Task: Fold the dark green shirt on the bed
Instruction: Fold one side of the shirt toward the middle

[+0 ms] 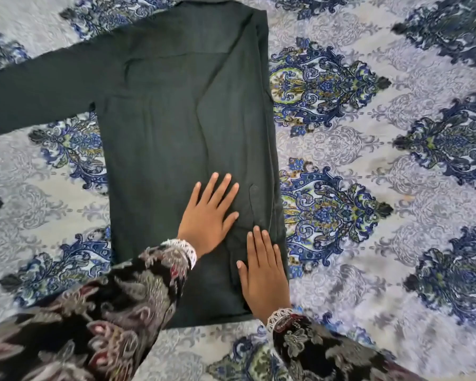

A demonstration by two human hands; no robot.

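Your dark green shirt (176,127) lies flat on the bed (396,160), its long axis running from you at the hem up to the collar at the far edge. The right side is already folded in along a straight edge, while the left sleeve (39,86) stretches out well to the left, unfolded. Both grips rest flat near the hem with straight fingers pinching nothing: your left hand (208,215) spread on the middle of the body, your right hand (264,273) pressed on the folded right edge. The sleeve lies up and left of both, so your left hand is nearer (judging by position alone). No containers are in view.
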